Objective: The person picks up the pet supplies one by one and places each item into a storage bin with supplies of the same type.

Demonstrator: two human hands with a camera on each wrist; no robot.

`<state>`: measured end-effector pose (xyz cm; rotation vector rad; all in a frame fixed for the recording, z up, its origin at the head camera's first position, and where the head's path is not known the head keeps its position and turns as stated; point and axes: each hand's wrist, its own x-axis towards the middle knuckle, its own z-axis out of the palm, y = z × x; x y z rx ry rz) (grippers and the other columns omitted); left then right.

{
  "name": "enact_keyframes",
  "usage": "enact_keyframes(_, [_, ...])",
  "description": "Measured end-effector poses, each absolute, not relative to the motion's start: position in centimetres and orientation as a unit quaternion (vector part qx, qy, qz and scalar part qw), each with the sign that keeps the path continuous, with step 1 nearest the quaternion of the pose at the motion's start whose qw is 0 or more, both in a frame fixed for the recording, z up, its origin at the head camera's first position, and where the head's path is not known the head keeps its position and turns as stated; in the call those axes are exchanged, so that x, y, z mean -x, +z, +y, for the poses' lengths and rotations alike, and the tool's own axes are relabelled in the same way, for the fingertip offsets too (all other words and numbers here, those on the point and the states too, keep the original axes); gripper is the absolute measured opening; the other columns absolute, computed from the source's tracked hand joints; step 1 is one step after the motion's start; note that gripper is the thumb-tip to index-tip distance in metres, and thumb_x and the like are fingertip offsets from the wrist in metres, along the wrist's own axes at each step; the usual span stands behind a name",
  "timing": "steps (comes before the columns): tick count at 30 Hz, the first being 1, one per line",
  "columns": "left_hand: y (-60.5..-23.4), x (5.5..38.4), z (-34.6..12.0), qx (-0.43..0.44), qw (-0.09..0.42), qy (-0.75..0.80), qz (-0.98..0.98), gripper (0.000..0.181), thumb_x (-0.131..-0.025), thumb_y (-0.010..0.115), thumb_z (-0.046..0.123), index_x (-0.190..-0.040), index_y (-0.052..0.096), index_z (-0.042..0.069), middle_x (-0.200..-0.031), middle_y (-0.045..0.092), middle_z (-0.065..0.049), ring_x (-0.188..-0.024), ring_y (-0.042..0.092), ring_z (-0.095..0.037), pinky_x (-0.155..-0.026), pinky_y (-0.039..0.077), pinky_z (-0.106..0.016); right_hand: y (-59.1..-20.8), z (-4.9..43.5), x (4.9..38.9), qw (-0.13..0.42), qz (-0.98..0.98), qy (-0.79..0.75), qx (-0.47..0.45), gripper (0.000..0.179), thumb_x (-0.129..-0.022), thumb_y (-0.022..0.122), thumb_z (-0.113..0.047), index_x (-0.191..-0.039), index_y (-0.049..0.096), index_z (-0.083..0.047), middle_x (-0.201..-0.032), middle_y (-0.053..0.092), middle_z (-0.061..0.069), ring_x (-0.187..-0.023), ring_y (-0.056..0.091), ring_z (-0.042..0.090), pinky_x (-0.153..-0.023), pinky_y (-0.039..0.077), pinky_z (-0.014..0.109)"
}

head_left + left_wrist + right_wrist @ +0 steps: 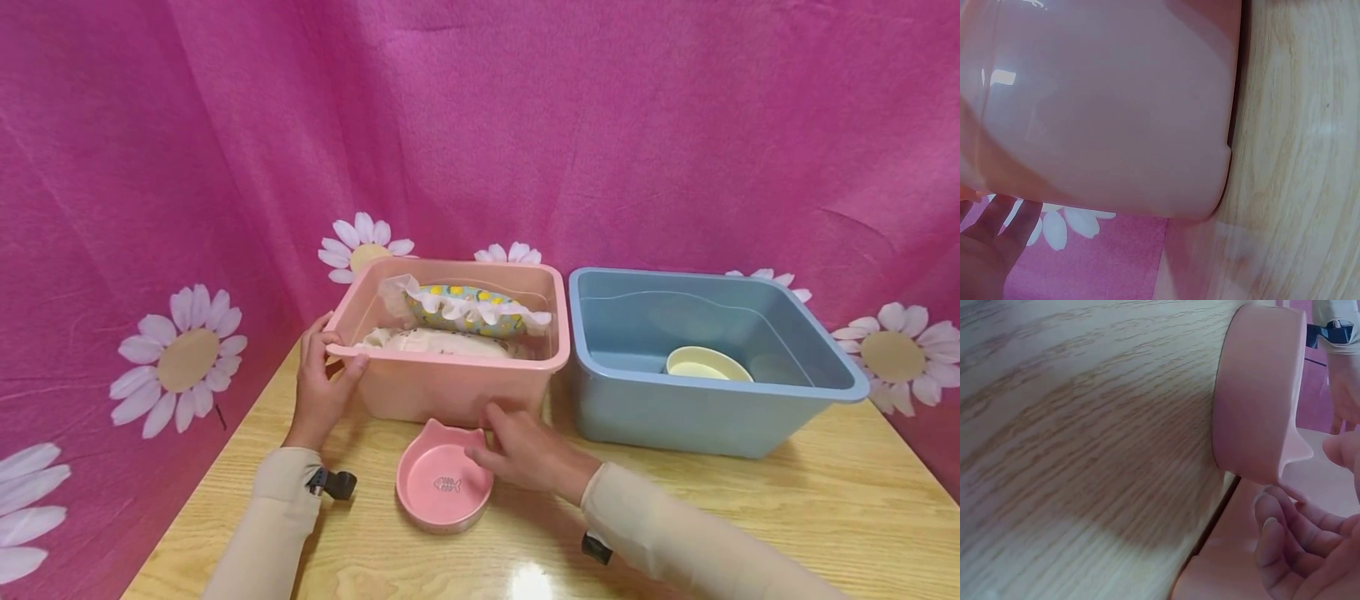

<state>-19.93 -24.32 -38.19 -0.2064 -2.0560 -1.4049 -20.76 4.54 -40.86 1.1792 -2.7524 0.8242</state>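
Note:
A pink cat-eared bowl [431, 467] with a fish-skeleton print lies on the table in front of the pink bin [442, 387]. My left hand [322, 383] grips that bin's front left corner, thumb on the front rim and fingers around the side. At the bowl's right ear is my right hand [528, 450], thumb over the bowl and fingers outside it. In the right wrist view a gap shows between thumb and loosely bent fingers [1291, 534], whose tips are right at the ear. Inside the bin lie a lemon-patterned frilled cushion [461, 304] and a whitish cushion [442, 342].
A blue bin [675, 417] stands right of the pink one, with a cream-coloured dish [705, 364] inside. Both bins rest on a wooden table [360, 558]. A magenta cloth [480, 125] with daisies hangs behind and at the sides.

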Motion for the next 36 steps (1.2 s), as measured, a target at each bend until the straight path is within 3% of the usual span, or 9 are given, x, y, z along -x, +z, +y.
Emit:
enact_keyframes(7, [-38.1,19.9,-24.3,0.08,0.318,-0.532,-0.781,0.038,-0.085,0.065,0.011,-0.107,0.043,-0.011,-0.149,0.029,-0.021,-0.129,0.04,-0.034,-0.093,0.045,-0.059,-41.4,4.1,20.9,0.036,-0.884,0.263,-0.385,0.015,-0.089,0.065,-0.021,-0.091,0.055,-0.01,-0.063,0.048,-0.009,-0.053,0.047,0.005,-0.047,0.041,0.021])
enact_keyframes(15, [-38.1,19.9,-24.2,0.081,0.321,-0.532,-0.779,0.039,-0.085,0.066,0.011,-0.107,0.043,-0.011,-0.148,0.029,-0.022,-0.13,0.039,-0.033,-0.092,0.045,-0.059,-41.8,3.6,21.4,0.046,-0.886,0.255,-0.384,0.011,-0.089,0.065,-0.019,-0.087,0.056,-0.012,-0.062,0.048,-0.01,-0.056,0.047,0.006,-0.05,0.041,0.021])
enact_keyframes(20, [-38.2,20.0,-24.2,0.082,0.322,-0.535,-0.777,0.04,-0.084,0.066,0.011,-0.107,0.043,-0.012,-0.148,0.03,-0.022,-0.13,0.04,-0.033,-0.092,0.045,-0.059,-42.0,3.5,21.6,0.05,-0.884,0.256,-0.389,0.011,-0.089,0.064,-0.017,-0.083,0.056,-0.012,-0.063,0.048,-0.009,-0.058,0.048,0.006,-0.052,0.042,0.021])
enact_keyframes(27, [-38.2,20.1,-24.2,0.089,0.328,-0.539,-0.771,0.039,-0.084,0.066,0.009,-0.106,0.043,-0.012,-0.147,0.03,-0.024,-0.127,0.042,-0.038,-0.089,0.046,-0.06,-42.4,3.4,22.1,0.096,-0.867,0.247,-0.422,0.017,-0.086,0.066,-0.011,-0.074,0.055,-0.012,-0.061,0.048,-0.007,-0.059,0.049,0.009,-0.056,0.042,0.023])
enact_keyframes(36, [-38.1,19.9,-24.1,0.08,0.326,-0.538,-0.773,0.038,-0.084,0.066,0.009,-0.106,0.043,-0.012,-0.148,0.031,-0.023,-0.13,0.04,-0.036,-0.09,0.046,-0.058,-42.7,3.4,22.5,0.088,-0.865,0.244,-0.428,0.02,-0.085,0.067,-0.01,-0.069,0.055,-0.012,-0.061,0.049,-0.005,-0.058,0.049,0.011,-0.057,0.043,0.024])
